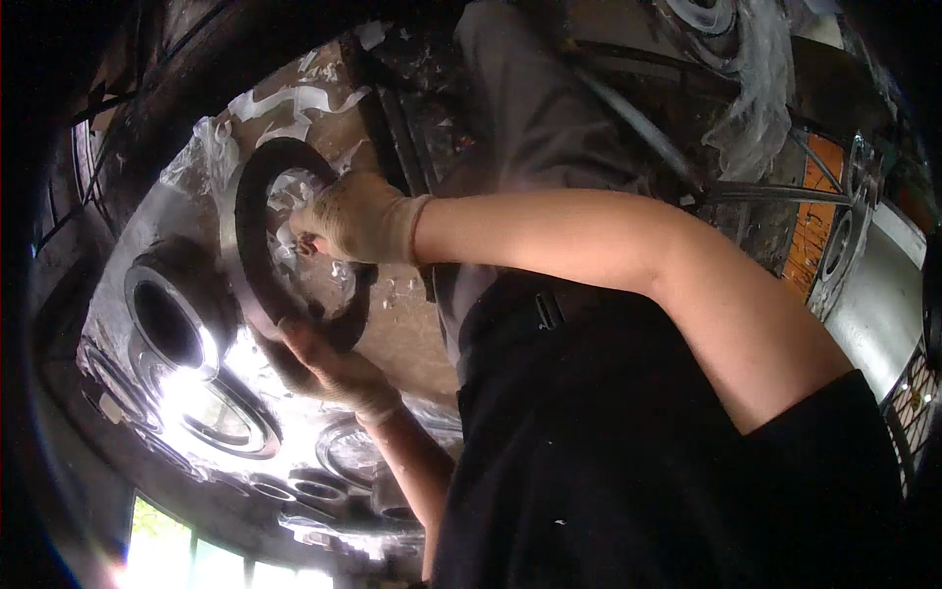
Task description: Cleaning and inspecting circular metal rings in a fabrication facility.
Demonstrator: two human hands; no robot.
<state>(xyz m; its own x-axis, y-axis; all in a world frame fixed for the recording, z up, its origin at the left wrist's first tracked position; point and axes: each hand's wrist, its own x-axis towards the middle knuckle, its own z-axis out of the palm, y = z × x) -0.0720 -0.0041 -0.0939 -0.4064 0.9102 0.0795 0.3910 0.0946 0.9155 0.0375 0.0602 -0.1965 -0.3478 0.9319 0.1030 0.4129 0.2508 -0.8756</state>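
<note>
My black shirt (628, 461) fills the near view, with my bare forearm crossing above it. The dark ring (257, 236) stands just beyond, tilted on edge among shiny metal rings (211, 412) wrapped in clear plastic film (756, 88).

Handling, by judgement: the ring looks stiff and fairly heavy, a flat band that should not flex. Scraps of film cling inside its opening, so that face may be slippery; the bare outer rim looks the safer place to take hold, one hand low and one high.

Right hand (358, 218), gloved: fingers curled, closed at the ring's inner edge, pinching what appears to be the crumpled film there. Whether it also presses the ring I cannot tell.

Left hand (329, 368), gloved: fingers curled up around the ring's lower rim, supporting it from beneath.
</note>
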